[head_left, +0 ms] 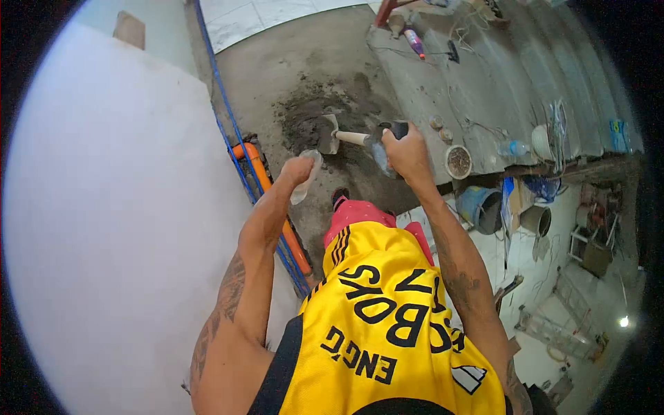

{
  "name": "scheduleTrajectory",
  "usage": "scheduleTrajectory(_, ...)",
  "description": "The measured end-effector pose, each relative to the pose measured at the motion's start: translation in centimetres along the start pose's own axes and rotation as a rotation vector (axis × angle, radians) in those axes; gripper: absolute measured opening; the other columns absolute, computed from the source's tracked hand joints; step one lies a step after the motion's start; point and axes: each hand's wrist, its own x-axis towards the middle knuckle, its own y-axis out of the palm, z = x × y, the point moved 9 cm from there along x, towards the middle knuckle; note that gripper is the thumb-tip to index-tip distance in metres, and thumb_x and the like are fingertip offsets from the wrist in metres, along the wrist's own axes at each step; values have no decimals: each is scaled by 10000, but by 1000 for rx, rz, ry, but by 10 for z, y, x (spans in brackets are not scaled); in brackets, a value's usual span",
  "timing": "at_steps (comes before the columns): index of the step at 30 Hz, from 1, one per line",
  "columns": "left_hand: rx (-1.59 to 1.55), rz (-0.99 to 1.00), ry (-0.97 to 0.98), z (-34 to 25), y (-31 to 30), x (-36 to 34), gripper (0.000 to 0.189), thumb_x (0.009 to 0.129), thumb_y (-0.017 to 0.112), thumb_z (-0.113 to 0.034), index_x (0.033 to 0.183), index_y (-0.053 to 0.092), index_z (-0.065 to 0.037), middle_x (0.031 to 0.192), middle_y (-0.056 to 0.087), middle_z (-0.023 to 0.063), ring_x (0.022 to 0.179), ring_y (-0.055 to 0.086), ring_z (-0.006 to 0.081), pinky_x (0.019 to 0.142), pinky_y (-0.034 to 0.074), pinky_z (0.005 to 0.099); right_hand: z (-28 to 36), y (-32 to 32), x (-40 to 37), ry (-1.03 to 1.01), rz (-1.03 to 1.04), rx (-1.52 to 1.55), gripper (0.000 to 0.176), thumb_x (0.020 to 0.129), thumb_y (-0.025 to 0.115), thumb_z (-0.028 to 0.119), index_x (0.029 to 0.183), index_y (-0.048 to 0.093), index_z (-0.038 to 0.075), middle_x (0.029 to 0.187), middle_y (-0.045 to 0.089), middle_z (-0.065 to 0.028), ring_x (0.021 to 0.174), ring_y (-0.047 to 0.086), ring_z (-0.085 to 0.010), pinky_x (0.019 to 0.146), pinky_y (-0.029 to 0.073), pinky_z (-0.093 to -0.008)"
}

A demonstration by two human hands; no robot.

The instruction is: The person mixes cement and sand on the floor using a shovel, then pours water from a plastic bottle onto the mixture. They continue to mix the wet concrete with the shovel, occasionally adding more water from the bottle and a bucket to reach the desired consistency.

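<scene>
My left hand (298, 170) is closed around a pale, see-through plastic piece (308, 181) that hangs below the fist; its exact kind I cannot tell. My right hand (407, 151) grips a shovel by its dark handle end (395, 130). From there the light shaft (353, 138) runs left to the shovel blade (331, 135), which rests at the edge of a heap of dark wet mortar (304, 128) on the grey floor. A bluish-grey, shiny thing (380, 156) shows just beside the right hand.
An orange pipe (257, 169) and blue conduits (223, 104) run along the white wall at left. To the right, a corrugated sheet (477, 90) carries a purple-labelled bottle (414, 41) and a round tub (458, 161). Buckets (479, 209) stand beyond its edge.
</scene>
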Motion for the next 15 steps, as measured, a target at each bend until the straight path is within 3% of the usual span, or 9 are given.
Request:
scheduleTrajectory(3, -1, 35, 1, 3, -7, 11, 180, 821, 513, -118, 924, 640, -41, 931, 666, 165, 869, 647, 329, 734, 526, 427, 12, -3, -6, 70, 27, -11, 391, 765, 637, 304, 951, 575, -34, 830, 628, -256, 767, 634, -395, 705, 494, -442)
scheduleTrajectory(6, 5, 53, -14, 4, -12, 19, 193, 807, 521, -120, 920, 658, -47, 939, 668, 165, 877, 646, 330, 743, 524, 426, 20, -7, -6, -103, -99, -88, 327, 789, 633, 262, 881, 557, -42, 592, 589, -146, 456, 601, -247, 463, 467, -364)
scheduleTrajectory(15, 70, 29, 16, 14, -30, 47, 208, 816, 507, -118, 925, 661, -28, 928, 668, 171, 872, 645, 331, 745, 523, 430, 33, -10, -11, -107, -134, -91, 365, 764, 642, 285, 911, 558, -39, 738, 614, -212, 581, 630, -307, 576, 493, -407)
